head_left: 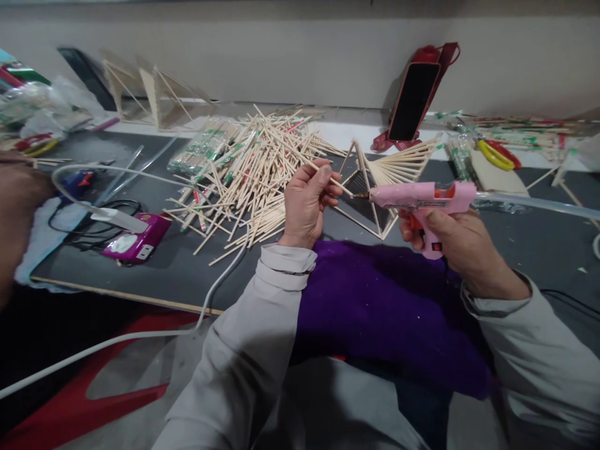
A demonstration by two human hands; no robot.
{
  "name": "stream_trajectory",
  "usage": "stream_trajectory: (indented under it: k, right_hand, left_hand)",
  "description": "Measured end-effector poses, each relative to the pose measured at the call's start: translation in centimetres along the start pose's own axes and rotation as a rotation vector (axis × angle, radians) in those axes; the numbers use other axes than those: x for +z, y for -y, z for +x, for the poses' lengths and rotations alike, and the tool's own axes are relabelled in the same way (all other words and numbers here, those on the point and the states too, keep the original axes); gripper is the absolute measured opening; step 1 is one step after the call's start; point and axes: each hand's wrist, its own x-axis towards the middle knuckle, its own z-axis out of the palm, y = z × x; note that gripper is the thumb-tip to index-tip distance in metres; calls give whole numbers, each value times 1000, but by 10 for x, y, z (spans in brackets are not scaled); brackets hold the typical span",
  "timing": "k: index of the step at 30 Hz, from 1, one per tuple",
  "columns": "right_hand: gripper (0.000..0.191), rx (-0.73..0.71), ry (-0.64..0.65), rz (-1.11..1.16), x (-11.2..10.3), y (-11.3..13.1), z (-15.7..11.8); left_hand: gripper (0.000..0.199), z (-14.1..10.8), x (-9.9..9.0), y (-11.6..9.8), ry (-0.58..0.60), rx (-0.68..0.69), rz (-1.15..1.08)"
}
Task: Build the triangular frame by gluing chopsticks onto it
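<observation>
Between the fingertips of my left hand point(312, 200) is a thin wooden stick point(343, 187), its end at the nozzle of a pink glue gun point(417, 197). My right hand point(462, 240) grips the glue gun by its handle, fingers at the trigger, with a clear glue stick point(525, 203) running out of the back. Just behind the nozzle stands a frame of wooden sticks point(377, 219), partly hidden by the gun. A fanned row of sticks point(407, 164) rises from the frame. Left of my left hand lies a big loose pile of sticks point(267, 156).
A phone point(415, 100) leans on a red stand at the back. Packed sticks point(206, 147) lie behind the pile. Yellow-handled pliers point(495, 155) lie right. A purple power socket point(138, 240) with a white cable sits left. Another person's arm point(21, 212) shows at the left edge.
</observation>
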Motion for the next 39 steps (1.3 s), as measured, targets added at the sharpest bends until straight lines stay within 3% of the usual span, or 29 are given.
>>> stream_trajectory:
  k: [39]
  right_hand:
    - [30, -68, 16, -29, -4, 2, -5]
  left_hand:
    - [15, 1, -1, 5, 53, 8, -33]
